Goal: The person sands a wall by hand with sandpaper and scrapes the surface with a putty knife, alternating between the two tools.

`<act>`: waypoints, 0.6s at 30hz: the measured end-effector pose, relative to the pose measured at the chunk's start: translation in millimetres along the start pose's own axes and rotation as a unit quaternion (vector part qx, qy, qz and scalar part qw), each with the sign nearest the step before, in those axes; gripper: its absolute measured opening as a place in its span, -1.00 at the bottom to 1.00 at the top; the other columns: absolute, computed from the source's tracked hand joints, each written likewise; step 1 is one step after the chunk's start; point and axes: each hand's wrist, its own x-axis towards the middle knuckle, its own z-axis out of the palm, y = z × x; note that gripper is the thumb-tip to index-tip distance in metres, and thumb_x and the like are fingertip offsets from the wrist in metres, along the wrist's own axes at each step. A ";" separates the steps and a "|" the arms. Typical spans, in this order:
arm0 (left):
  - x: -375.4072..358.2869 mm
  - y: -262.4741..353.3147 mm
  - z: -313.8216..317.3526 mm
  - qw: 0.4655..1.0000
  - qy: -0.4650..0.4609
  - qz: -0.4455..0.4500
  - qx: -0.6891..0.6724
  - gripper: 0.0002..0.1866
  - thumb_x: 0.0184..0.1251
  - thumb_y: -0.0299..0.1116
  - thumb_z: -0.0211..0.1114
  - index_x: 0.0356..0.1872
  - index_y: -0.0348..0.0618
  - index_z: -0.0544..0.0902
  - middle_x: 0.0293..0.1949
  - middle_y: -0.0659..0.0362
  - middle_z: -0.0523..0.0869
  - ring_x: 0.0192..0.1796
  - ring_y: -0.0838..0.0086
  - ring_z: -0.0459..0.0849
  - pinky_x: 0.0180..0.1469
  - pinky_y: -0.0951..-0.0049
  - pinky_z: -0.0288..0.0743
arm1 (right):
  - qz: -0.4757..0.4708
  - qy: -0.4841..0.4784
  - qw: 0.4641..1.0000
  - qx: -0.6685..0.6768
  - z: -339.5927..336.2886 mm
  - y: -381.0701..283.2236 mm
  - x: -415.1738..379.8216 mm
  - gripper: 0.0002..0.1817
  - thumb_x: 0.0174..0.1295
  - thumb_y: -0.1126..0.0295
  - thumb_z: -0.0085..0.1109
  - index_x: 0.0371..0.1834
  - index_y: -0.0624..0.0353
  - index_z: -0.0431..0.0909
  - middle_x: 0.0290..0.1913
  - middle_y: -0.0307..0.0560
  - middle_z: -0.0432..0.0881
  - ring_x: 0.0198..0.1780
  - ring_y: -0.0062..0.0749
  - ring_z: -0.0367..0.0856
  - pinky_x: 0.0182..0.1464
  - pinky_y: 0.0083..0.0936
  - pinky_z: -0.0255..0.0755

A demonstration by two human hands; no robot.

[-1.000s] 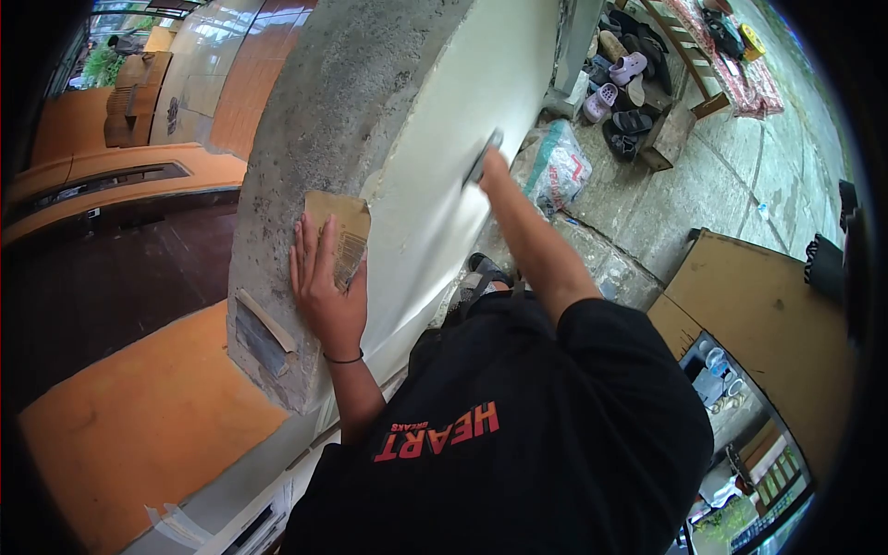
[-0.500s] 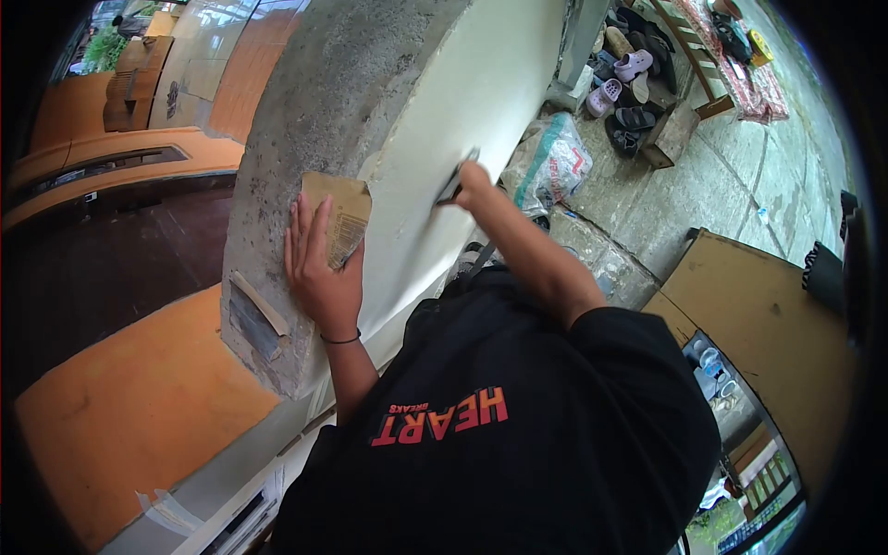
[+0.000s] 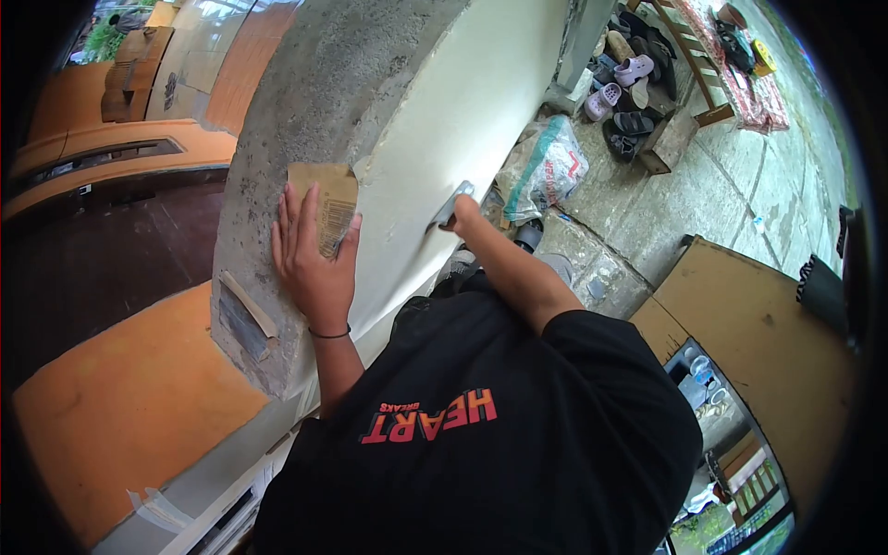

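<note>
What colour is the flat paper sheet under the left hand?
The sheet is tan with dark printing; head view shows it best.

The right hand (image 3: 466, 216) hides part of its tool (image 3: 454, 198). The left hand (image 3: 316, 274) covers part of the brown sheet (image 3: 339, 196), whose print is too small to read. The bottom edge cuts off the shirt (image 3: 527, 462).
</note>
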 end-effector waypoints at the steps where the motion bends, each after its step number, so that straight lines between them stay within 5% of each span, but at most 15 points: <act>1: 3.5 -0.4 0.9 1.000 0.002 -0.002 0.005 -0.43 -0.02 -0.20 0.33 0.09 -0.06 0.44 0.22 0.04 0.34 0.26 0.20 0.29 0.25 0.19 0.10 | -0.023 -0.019 0.997 0.071 -2.2 -8.1 37.0 -0.63 0.27 0.24 -0.28 0.06 0.18 0.31 -0.01 0.01 0.48 -0.08 -0.16 0.51 -0.25 0.11 0.38; 2: 3.2 -0.6 0.9 1.000 0.001 0.001 0.007 -0.43 -0.01 -0.18 0.33 0.09 -0.06 0.44 0.22 0.03 0.34 0.26 0.20 0.29 0.25 0.18 0.10 | -0.051 0.010 0.992 0.117 -5.0 -23.1 74.7 -0.61 0.23 0.24 -0.23 0.07 0.18 0.29 -0.03 0.04 0.48 -0.08 -0.15 0.51 -0.21 0.07 0.41; 4: 2.3 -1.0 1.6 1.000 -0.002 0.002 0.011 -0.42 -0.01 -0.15 0.33 0.09 -0.07 0.44 0.21 0.03 0.34 0.26 0.19 0.29 0.26 0.18 0.10 | -0.174 0.076 0.977 0.095 -14.1 -80.9 98.3 -0.58 0.18 0.23 -0.15 -0.03 0.35 0.37 -0.08 0.10 0.50 -0.06 -0.16 0.49 -0.08 -0.33 0.40; 7: 2.9 -1.0 3.4 1.000 0.002 -0.007 0.012 -0.40 -0.05 -0.16 0.35 0.09 -0.07 0.44 0.21 0.03 0.35 0.25 0.19 0.30 0.26 0.19 0.11 | -0.265 0.140 0.954 0.025 -8.5 -159.7 55.9 -0.46 0.20 0.07 -0.15 -0.09 0.44 0.42 -0.13 0.10 0.52 -0.13 -0.18 0.49 -0.09 -0.32 0.36; 10: 3.0 0.8 2.0 1.000 -0.003 -0.013 0.012 -0.39 -0.07 -0.17 0.37 0.08 -0.07 0.44 0.21 0.04 0.36 0.25 0.19 0.31 0.25 0.19 0.11 | -0.310 0.131 0.935 0.111 -12.3 -115.3 76.8 -0.46 0.21 0.08 -0.18 -0.09 0.44 0.42 -0.16 0.09 0.53 -0.16 -0.18 0.51 -0.10 -0.33 0.36; 13: 4.2 3.0 1.9 1.000 -0.008 -0.012 0.019 -0.40 -0.08 -0.20 0.38 0.07 -0.08 0.44 0.21 0.04 0.36 0.25 0.20 0.31 0.25 0.19 0.12 | -0.128 0.206 0.969 0.049 -16.1 6.8 112.9 -0.51 0.20 0.04 -0.14 -0.09 0.28 0.44 -0.14 -0.05 0.53 -0.18 -0.27 0.50 -0.18 -0.23 0.37; 16: 7.2 3.5 1.5 1.000 -0.011 -0.007 0.008 -0.40 -0.09 -0.21 0.39 0.06 -0.08 0.44 0.21 0.04 0.36 0.25 0.19 0.31 0.25 0.18 0.11 | 0.101 0.065 0.988 0.098 -20.1 33.5 58.4 -0.59 0.20 0.05 -0.12 0.03 0.01 0.36 -0.09 -0.19 0.52 -0.24 -0.28 0.48 -0.22 -0.14 0.31; 18: 6.6 2.5 1.3 1.000 -0.015 -0.016 0.008 -0.40 -0.10 -0.21 0.39 0.06 -0.09 0.44 0.20 0.04 0.37 0.25 0.18 0.31 0.25 0.16 0.11 | -0.025 0.106 0.976 0.191 -28.5 16.0 119.4 -0.61 0.23 0.15 -0.11 0.04 0.14 0.34 -0.06 -0.07 0.50 -0.13 -0.25 0.51 -0.12 -0.17 0.40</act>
